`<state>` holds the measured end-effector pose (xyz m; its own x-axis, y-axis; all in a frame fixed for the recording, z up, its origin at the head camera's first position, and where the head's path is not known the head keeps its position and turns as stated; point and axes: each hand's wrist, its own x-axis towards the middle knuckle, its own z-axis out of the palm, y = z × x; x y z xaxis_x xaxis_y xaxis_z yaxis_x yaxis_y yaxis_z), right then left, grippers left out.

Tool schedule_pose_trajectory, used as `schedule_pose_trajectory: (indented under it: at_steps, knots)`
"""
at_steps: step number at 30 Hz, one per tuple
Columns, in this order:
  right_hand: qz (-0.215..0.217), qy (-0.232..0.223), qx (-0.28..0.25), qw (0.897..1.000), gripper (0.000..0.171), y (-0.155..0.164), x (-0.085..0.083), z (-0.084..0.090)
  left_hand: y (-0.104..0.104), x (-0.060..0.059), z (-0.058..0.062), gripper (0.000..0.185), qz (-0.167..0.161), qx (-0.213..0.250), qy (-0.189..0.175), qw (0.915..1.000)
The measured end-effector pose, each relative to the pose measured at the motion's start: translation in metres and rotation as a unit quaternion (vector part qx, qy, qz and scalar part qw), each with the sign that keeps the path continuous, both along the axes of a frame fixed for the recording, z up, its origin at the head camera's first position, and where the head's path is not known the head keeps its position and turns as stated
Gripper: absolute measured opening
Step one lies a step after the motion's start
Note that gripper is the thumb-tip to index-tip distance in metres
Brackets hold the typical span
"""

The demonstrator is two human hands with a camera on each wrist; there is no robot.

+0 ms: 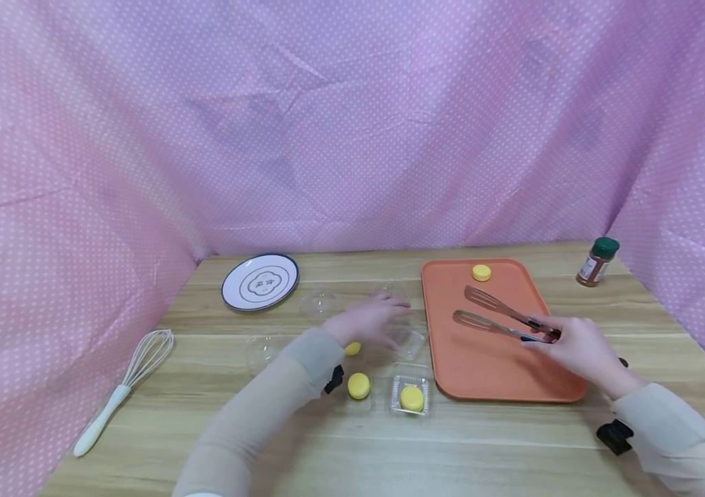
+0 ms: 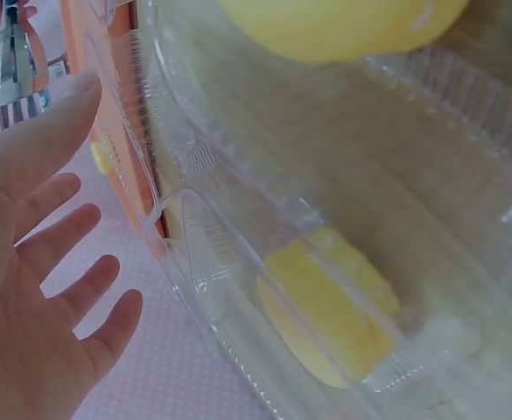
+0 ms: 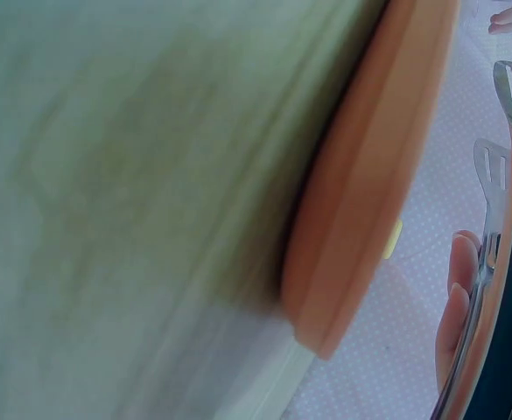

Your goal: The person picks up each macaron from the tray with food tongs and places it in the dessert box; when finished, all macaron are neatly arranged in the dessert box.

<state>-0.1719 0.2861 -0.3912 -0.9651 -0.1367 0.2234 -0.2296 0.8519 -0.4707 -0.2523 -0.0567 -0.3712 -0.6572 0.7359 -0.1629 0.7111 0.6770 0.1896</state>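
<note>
Your right hand [image 1: 579, 345], lower right of frame, has its grip curled round the tongs [image 1: 501, 317]; their slotted ends sit apart over the orange tray [image 1: 489, 366]. One yellow cake [image 1: 481, 273] lies at the tray's top edge. Your left hand [image 1: 368, 321], mid-frame, has fingers spread & relaxed over clear plastic boxes [image 1: 410, 345], holding nothing. Below it on the table [image 1: 352, 449]: 2 more yellow cakes, one in a box [image 1: 411, 398].

Slotted metal tongs [image 1: 501, 317] level above orange tray [image 1: 452, 359]; clear plastic container [image 1: 411, 342] beside tray, open.
</note>
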Motion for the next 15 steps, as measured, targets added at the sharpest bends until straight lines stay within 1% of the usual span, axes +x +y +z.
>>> schedule_pose_trajectory:
  at_steps: [2, 9, 15]
  knots:
    - [0.000, 0.002, 0.002, 1.000, 0.050, -0.0003, 0.0000, -0.0006, 0.0017, 0.0010, 0.0015, 0.081, 0.001, -0.010, -0.006, 0.9999]
    - [0.001, 0.000, 0.003, 1.000, 0.049, -0.0017, -0.0001, -0.0007, 0.0075, 0.0041, 0.0048, 0.076, -0.023, -0.033, -0.008, 0.9992]
    - [0.006, -0.007, 0.001, 1.000, 0.049, -0.0014, -0.0014, 0.0009, 0.0080, 0.0063, 0.0027, 0.073, -0.012, -0.037, -0.017, 0.9991]
